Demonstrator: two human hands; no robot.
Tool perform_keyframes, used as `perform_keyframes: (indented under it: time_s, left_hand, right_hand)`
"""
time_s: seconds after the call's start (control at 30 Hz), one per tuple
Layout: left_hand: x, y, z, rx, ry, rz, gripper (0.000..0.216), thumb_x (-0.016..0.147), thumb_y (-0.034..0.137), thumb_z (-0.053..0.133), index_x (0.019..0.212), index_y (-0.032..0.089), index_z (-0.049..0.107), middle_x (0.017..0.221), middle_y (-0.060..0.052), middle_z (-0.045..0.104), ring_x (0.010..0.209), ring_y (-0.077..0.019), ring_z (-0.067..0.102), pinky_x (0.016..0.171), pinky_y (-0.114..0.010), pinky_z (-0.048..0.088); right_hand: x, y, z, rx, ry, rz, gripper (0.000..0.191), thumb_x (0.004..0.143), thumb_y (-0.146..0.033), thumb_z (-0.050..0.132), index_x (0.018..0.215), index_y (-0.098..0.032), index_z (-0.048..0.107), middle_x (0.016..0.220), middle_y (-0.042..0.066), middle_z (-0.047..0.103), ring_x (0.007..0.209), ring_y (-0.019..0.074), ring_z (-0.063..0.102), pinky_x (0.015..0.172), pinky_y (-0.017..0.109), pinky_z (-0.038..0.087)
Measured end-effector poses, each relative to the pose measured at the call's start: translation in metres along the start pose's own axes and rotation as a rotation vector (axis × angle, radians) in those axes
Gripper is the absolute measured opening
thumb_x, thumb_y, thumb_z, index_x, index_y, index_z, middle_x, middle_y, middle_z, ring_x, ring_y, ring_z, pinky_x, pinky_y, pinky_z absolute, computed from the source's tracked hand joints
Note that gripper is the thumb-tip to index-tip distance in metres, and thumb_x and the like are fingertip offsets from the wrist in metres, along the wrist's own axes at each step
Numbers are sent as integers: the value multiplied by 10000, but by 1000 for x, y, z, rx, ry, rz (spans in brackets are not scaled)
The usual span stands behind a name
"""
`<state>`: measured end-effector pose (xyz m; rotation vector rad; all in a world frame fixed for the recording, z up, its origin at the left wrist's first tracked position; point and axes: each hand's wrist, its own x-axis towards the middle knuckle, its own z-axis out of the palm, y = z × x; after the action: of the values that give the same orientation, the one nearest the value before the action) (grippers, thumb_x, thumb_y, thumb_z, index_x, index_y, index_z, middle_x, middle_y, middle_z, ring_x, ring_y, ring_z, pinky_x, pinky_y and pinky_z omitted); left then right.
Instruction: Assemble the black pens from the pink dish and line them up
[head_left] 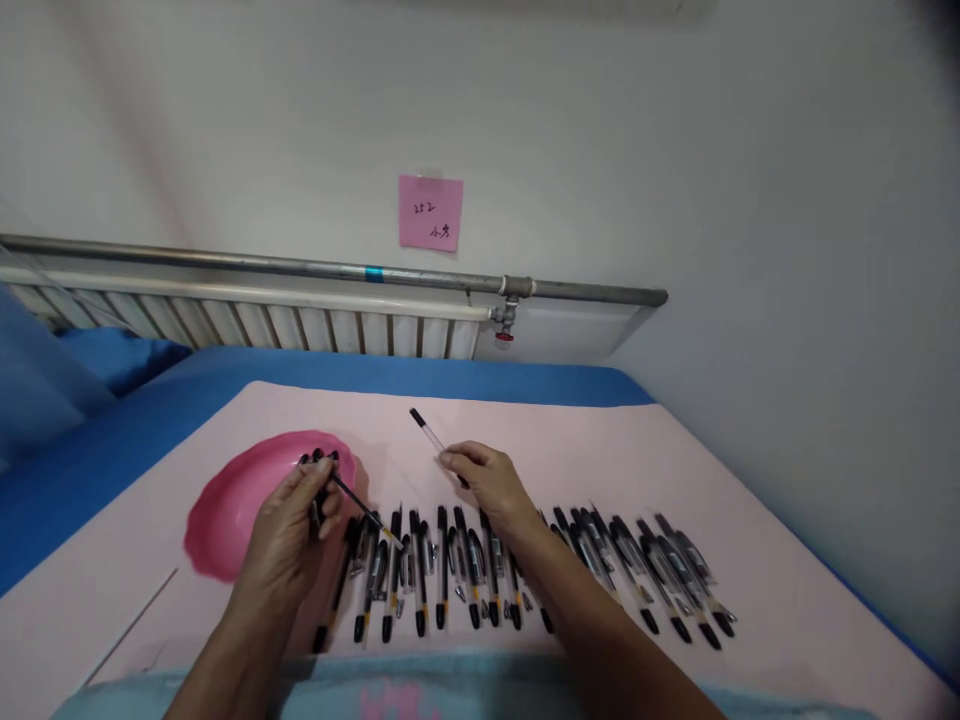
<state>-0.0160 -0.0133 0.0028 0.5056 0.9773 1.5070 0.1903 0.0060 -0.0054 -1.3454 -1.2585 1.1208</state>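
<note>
My left hand (292, 515) is closed over the right side of the pink bowl. Between its thumb and fingers is a thin dark pen refill (366, 512), slanting down to the right with a yellowish section near its lower end. Several black pen caps (318, 456) also stick out of this hand. My right hand (491, 485) pinches a clear pen barrel (429, 432) with a black end pointing up and left. Below both hands runs a row of pen parts (441, 570): clear barrels with black ends, black caps and small metal tips. My right forearm hides part of the row.
The scalloped pink bowl (217, 510) stands at the left on a pale pink sheet (720, 480) over a blue cover (450, 377). A thin white stick (131, 625) lies front left. Behind are a radiator (337, 325), a pipe (285, 265) and a pink note (430, 212).
</note>
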Motion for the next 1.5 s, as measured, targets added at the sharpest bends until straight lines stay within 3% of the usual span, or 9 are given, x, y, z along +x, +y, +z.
perform_keyframes:
  time_s: [0.1, 0.27, 0.47, 0.67, 1.07, 1.3, 1.5]
  left_hand:
    - [2, 4, -3, 5, 6, 50, 215, 608, 219, 719, 694, 110, 554, 562, 18, 484, 416, -43, 385, 284, -119, 256]
    - [6, 6, -8, -9, 2, 23, 208, 623, 215, 710, 713, 104, 559, 558, 20, 469, 422, -41, 381, 288, -115, 253]
    - [4, 4, -6, -4, 17, 19, 192, 636, 207, 701, 690, 114, 543, 576, 18, 474, 421, -42, 381, 282, -123, 241]
    - [1, 4, -2, 1, 21, 1, 183, 638, 200, 697, 707, 110, 554, 604, 10, 491, 441, -43, 388, 298, -128, 251]
    - [-3, 3, 2, 33, 29, -41, 225, 602, 204, 719, 718, 116, 547, 565, 29, 476, 417, -39, 379, 290, -122, 237]
    - [-1, 2, 1, 41, 23, -43, 226, 605, 209, 721, 717, 117, 548, 565, 25, 487, 422, -44, 390, 293, -124, 248]
    - [-1, 2, 2, 55, 23, -37, 238, 586, 216, 732, 708, 114, 554, 557, 30, 485, 415, -40, 380, 290, -123, 236]
  right_hand:
    - [17, -7, 18, -141, -18, -61, 263, 701, -397, 581, 761, -150, 649, 737, 13, 603, 691, 119, 521, 631, 229, 394]
    - [38, 4, 44, -405, -2, 12, 182, 729, -300, 513, 746, -152, 618, 645, -2, 594, 570, 100, 520, 533, 200, 372]
    - [49, 35, 47, -612, -32, 42, 172, 710, -283, 513, 687, -166, 637, 678, 23, 638, 601, 118, 544, 544, 207, 359]
    - [53, 38, 48, -754, -78, 34, 184, 696, -295, 527, 678, -172, 662, 693, 36, 655, 625, 137, 560, 531, 215, 345]
    - [42, 34, 55, -901, -54, -50, 186, 702, -227, 503, 837, -162, 614, 807, 69, 650, 701, 176, 569, 532, 238, 322]
    - [39, 31, 55, -888, -88, -77, 150, 694, -183, 503, 802, -162, 606, 785, 73, 640, 691, 177, 557, 547, 243, 324]
    - [23, 1, 47, -783, -155, -105, 234, 814, -303, 437, 801, -157, 621, 758, 50, 635, 685, 136, 544, 572, 221, 351]
